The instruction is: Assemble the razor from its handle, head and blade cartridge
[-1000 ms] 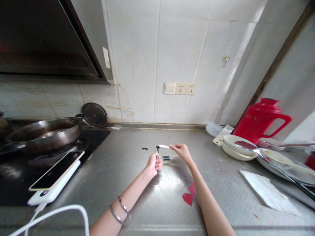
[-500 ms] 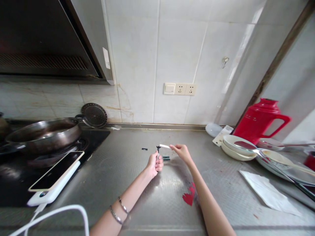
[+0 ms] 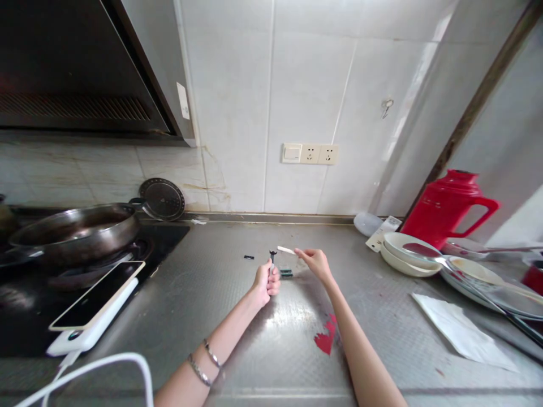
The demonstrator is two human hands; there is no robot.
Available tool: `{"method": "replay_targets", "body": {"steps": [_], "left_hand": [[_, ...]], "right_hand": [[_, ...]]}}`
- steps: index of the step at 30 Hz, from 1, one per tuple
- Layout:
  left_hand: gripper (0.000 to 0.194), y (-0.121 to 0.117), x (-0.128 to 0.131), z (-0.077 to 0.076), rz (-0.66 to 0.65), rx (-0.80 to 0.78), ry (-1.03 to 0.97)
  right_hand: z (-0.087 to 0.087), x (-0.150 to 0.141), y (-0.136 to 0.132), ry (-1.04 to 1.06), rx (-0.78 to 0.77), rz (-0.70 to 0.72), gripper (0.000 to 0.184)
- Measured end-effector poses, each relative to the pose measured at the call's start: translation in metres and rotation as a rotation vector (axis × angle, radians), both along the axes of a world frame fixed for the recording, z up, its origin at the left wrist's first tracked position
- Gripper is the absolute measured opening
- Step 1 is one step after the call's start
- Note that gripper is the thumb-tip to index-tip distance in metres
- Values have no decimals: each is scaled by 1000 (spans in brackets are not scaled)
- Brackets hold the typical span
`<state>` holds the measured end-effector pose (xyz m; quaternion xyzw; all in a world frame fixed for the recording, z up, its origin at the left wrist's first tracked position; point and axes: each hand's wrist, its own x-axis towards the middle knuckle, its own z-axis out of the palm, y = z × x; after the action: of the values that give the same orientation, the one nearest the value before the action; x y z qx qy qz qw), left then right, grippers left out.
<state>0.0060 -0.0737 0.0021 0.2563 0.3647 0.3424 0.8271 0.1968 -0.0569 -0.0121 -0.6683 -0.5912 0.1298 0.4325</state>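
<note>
Closed around a short grey handle with a black forked head (image 3: 273,255) is my left hand (image 3: 265,282), the fork pointing up. The tool looks like a razor handle, though its kind is too small to be sure of. In my right hand (image 3: 314,263), a slim white stick (image 3: 286,250) is pinched between the fingertips. Its free end points left, a small gap away from the fork. Two small dark green pieces (image 3: 287,273) lie on the counter just right of my left hand. A small black rectangular piece (image 3: 249,257) rests to the left.
The steel counter (image 3: 203,316) carries a torn red patch (image 3: 326,338). On the left are a pan (image 3: 80,226) on the black hob, a phone (image 3: 99,294) on a white power bank, and a cable. Bowls (image 3: 411,251), a white paper (image 3: 462,330) and a red thermos (image 3: 449,206) stand right.
The white stick has moved slightly right, away from the black fork, opening a gap between them. My left hand has stayed nearly still.
</note>
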Motion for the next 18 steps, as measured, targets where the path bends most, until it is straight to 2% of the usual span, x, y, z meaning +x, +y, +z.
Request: {"method": "replay_targets", "body": {"steps": [5, 10, 14, 18], "left_hand": [[46, 0, -1, 3, 73, 237, 20], [44, 3, -8, 3, 118, 433, -20], [43, 3, -13, 5, 27, 426, -120], [41, 1, -15, 6, -138, 358, -279]], "right_hand": [[10, -4, -2, 204, 19, 68, 63], [27, -25, -19, 599, -32, 184, 55], [39, -55, -55, 915, -72, 261, 66], [44, -84, -89, 1038, -101, 304, 74]]}}
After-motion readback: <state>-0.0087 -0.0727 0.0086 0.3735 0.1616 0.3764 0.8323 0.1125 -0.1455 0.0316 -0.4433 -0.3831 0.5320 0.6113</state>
